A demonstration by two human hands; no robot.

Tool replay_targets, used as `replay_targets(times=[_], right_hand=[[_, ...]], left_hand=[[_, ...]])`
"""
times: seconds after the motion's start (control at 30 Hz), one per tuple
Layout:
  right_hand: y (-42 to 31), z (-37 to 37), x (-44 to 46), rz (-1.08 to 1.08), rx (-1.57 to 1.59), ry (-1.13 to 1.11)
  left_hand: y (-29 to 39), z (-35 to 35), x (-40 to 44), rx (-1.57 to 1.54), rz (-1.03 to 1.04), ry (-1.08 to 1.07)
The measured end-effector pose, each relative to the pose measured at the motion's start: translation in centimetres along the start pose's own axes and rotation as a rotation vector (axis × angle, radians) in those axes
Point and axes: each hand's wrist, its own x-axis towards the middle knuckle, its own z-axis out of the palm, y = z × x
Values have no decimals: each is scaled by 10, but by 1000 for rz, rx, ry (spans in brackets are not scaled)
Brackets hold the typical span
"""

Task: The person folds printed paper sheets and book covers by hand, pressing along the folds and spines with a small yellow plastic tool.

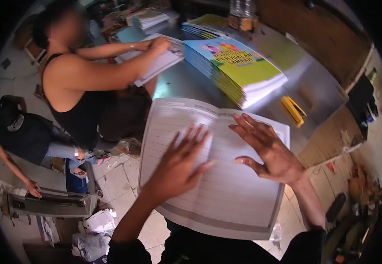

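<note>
An open book with lined pages (239, 198) lies spread in front of me, its near part reaching past the table's edge. On the left page rests my left hand (177, 163), fingers stretched out toward the centre fold. My right hand (265, 152) is over the right page, fingers spread and thumb apart. Neither hand grips anything. Just beyond the book stands a thick stack of books (239, 66) with a blue and green cover. A yellow stapler (293, 111) sits to the right of that stack.
Across the metal table (318, 99), a person (85, 75) handles another open book (164, 64). More book stacks (204, 24) and a clear plastic container (242, 15) stand at the back. Another person (19, 127) is at the far left beside a machine (50, 202). Clutter (362, 207) fills the right side.
</note>
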Motion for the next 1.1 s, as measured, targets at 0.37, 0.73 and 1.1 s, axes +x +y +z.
replay_targets(times=[0.37,0.73,1.1], right_hand=[[20,34,-12,-16,-47,-107],[164,11,-35,857,-515,277],[116,-40,-39,773,990,916]], left_hand=[[0,52,2,101,37,-29],[42,85,8,-14,5,57],[57,105,36,-143,78,29]])
